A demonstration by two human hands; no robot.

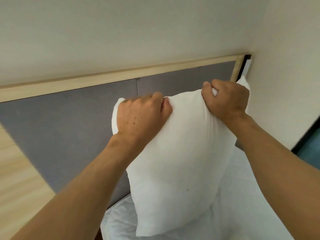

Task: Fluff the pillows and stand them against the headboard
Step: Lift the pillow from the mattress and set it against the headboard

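Note:
A white pillow [178, 163] hangs upright in front of the grey padded headboard [72, 122]. My left hand [140, 115] grips its upper left corner. My right hand [226, 97] is clenched on the upper right corner, bunching the fabric. The pillow's lower end rests on or just above the white bedding [242, 205]. A second white pillow [232, 163] appears to lie behind it on the right, mostly hidden.
A light wood trim [121, 75] frames the headboard's top and right side. A pale wall [285, 66] stands close on the right. A wooden panel [15, 179] is at the left, and a dark-framed surface [310, 148] at the far right.

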